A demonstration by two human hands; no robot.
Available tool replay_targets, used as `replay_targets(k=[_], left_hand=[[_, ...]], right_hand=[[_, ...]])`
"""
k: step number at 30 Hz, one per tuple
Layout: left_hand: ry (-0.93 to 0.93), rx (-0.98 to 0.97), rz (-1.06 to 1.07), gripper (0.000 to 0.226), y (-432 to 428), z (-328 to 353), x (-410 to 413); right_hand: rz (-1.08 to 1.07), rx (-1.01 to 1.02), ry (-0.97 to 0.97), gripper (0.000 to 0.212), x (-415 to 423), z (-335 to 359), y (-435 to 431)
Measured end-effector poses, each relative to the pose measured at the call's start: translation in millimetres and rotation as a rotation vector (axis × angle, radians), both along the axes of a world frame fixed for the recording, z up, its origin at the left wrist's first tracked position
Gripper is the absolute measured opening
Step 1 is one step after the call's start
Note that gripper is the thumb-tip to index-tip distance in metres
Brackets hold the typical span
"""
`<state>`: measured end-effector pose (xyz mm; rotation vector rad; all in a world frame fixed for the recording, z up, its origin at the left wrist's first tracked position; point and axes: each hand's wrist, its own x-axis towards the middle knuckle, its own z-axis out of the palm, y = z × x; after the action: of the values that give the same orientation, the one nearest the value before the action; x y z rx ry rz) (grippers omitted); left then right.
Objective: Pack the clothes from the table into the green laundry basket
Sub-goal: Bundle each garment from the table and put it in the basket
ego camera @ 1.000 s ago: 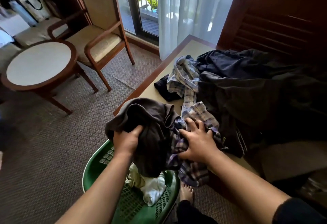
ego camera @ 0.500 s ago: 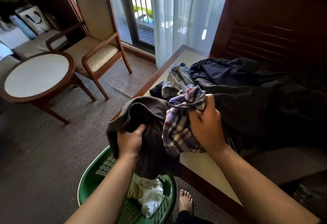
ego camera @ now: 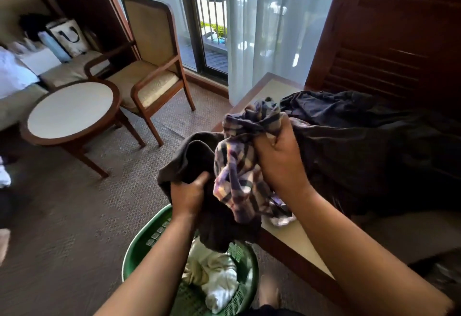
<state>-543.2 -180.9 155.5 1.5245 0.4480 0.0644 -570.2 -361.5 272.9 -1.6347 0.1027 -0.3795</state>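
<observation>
The green laundry basket (ego camera: pixel 139 253) stands on the carpet below my arms, with a white and cream garment (ego camera: pixel 217 280) lying inside. My left hand (ego camera: pixel 188 194) grips a dark grey garment (ego camera: pixel 197 156) that hangs over the basket. My right hand (ego camera: pixel 279 163) is closed on a bunched plaid shirt (ego camera: pixel 237 173), lifted above the table's near corner, its tail touching the table (ego camera: pixel 287 233). A heap of dark clothes (ego camera: pixel 361 141) covers the table behind my right hand.
A round low table (ego camera: pixel 69 108) and a wooden armchair (ego camera: pixel 149 66) stand on the carpet to the left. A sheer curtain (ego camera: pixel 269 29) and balcony door are beyond. A dark slatted wooden panel (ego camera: pixel 399 29) rises behind the table. A bare foot (ego camera: pixel 268 293) is beside the basket.
My right hand gathered the plaid shirt off the table and raised it higher, bunching it. My left hand kept its hold on the dark grey garment over the basket.
</observation>
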Motion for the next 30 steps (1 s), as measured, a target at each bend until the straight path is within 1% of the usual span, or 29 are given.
replay_targets(k=[2, 4, 7, 9, 11, 15, 16, 18, 19, 21, 23, 24, 27, 28, 29, 30], left_hand=[[0.041, -0.039, 0.056, 0.049, 14.9, -6.3, -5.8], [0.077, -0.066, 0.081, 0.047, 32.4, -11.6, -12.1], [0.076, -0.097, 0.110, 0.033, 56.2, -14.0, -23.8], [0.095, -0.109, 0.125, 0.022, 74.7, -16.1, -32.2], [0.131, -0.078, 0.099, 0.020, 93.2, -23.3, -39.9], [0.240, -0.006, 0.028, 0.040, 118.9, -34.9, -61.0], [0.268, -0.012, 0.018, 0.042, 121.7, -39.0, -67.7], [0.319, -0.005, 0.001, 0.039, 127.2, -45.8, -80.9], [0.323, 0.025, -0.007, 0.038, 130.1, -48.5, -86.8], [0.335, 0.119, -0.014, 0.044, 136.6, -61.7, -97.2], [0.397, 0.222, -0.042, 0.050, 142.7, -71.1, -108.8], [0.442, 0.240, -0.070, 0.057, 146.5, -79.5, -113.8], [0.569, 0.262, -0.192, 0.093, 161.2, -98.9, -127.3], [0.587, 0.286, -0.227, 0.100, 166.8, -105.9, -130.6], [0.610, 0.296, -0.247, 0.101, 172.0, -110.5, -134.1], [0.603, 0.289, -0.261, 0.096, 173.6, -107.8, -138.3]], right_hand=[[0.009, -0.007, 0.096, 0.019, -7.4, -20.5, 5.5], [0.005, 0.009, 0.142, 0.018, -14.1, -31.6, 13.8], [-0.008, -0.020, 0.205, 0.013, -23.4, -44.8, 29.2], [0.006, 0.001, 0.232, 0.013, -29.6, -55.3, 41.5], [0.033, -0.028, 0.278, 0.012, -37.2, -66.5, 55.2], [0.061, -0.100, 0.360, 0.013, -56.4, -95.6, 83.2], [0.073, -0.112, 0.373, 0.014, -61.9, -101.7, 89.4], [0.100, -0.127, 0.400, 0.014, -72.7, -113.3, 99.8], [0.104, -0.137, 0.414, 0.014, -77.4, -118.3, 103.8], [0.110, -0.146, 0.439, 0.015, -86.6, -128.5, 110.5], [0.139, -0.154, 0.481, 0.017, -96.3, -139.3, 116.7], [0.153, -0.156, 0.497, 0.018, -101.3, -144.7, 119.3], [0.167, -0.210, 0.526, 0.019, -115.2, -159.9, 126.0], [0.170, -0.231, 0.536, 0.019, -119.4, -163.9, 127.7], [0.173, -0.247, 0.543, 0.018, -123.1, -168.3, 128.9], [0.175, -0.270, 0.552, 0.017, -126.5, -172.7, 129.9]])
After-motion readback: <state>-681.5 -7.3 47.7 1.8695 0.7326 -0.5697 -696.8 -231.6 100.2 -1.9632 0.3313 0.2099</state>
